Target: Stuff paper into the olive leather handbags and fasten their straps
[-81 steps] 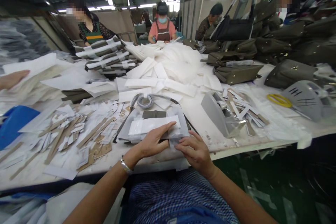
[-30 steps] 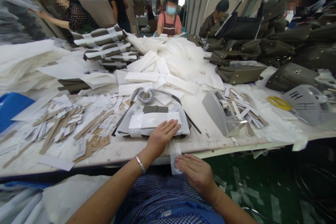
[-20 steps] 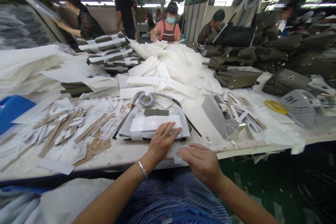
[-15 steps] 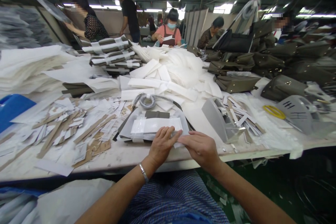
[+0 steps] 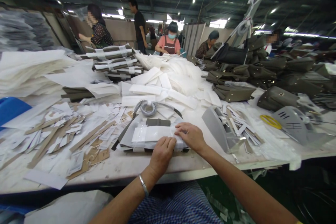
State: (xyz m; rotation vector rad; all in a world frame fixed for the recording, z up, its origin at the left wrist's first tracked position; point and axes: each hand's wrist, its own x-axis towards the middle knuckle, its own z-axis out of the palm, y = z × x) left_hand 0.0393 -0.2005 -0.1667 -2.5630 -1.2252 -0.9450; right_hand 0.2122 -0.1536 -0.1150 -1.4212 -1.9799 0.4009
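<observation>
right hand [image 5: 190, 135] moved forward onto wrapped packet [image 5: 153, 133], pinching film | left hand [image 5: 162, 152] flat, pressing near edge

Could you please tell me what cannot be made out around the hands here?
Head view: contents of the white wrapped bundle, under cloudy wrapping and both hands.
Head view: fingertips of the left hand, curled under its own knuckles, hiding its grip.
Head view: whether the right hand pinches anything, too small.
Head view: blue object, cut off by the left edge.
</observation>
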